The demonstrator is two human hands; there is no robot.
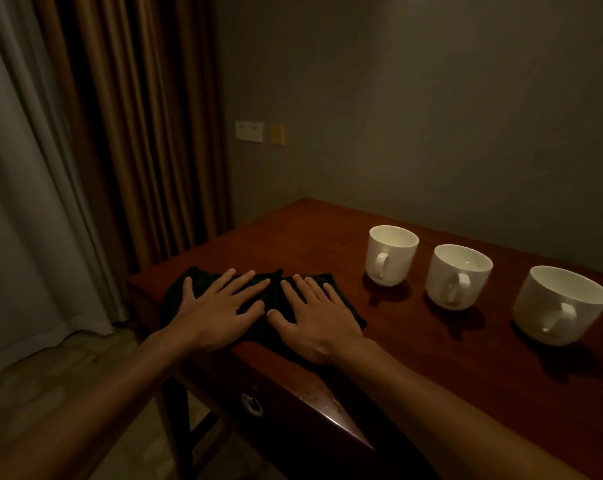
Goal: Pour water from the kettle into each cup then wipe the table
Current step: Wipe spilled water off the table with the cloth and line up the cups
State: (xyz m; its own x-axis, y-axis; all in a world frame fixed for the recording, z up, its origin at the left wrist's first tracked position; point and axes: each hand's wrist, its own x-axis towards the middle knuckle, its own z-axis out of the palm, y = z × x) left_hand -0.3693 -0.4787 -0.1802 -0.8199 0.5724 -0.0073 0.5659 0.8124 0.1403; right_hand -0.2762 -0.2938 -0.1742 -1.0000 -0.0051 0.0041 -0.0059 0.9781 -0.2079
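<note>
- Head view: desk (414, 341) of dark reddish wood fills the 3 to 6 o'clock part of the frame, its near corner at about 6 o'clock. A few small droplets or specks glint on the near edge; I cannot tell if they are water.
- Dark cloth (276, 289) lies spread flat at the desk's left end, near the middle of the frame and toward 9 o'clock from the cups.
- Left hand (220, 306) is wide, fingers splayed, palm pressed flat on the cloth; it grips nothing.
- Right hand (317, 313) is likewise wide and flat on the cloth, just beside the left, thumbs nearly meeting.
- Three white cups stand in a row toward 3 o'clock: far cup (392, 254), middle cup (457, 275), near cup (560, 303), each apart from its neighbour. Whether they hold water cannot be read in this light.
- Kettle is not in view.
- Judgement: the wiping step is in hand, pouring presumably complete.
- Next move calls for sliding the cloth under even pressure across the bare wood toward 3 o'clock, stopping short of the cups to avoid knocking them.
</note>
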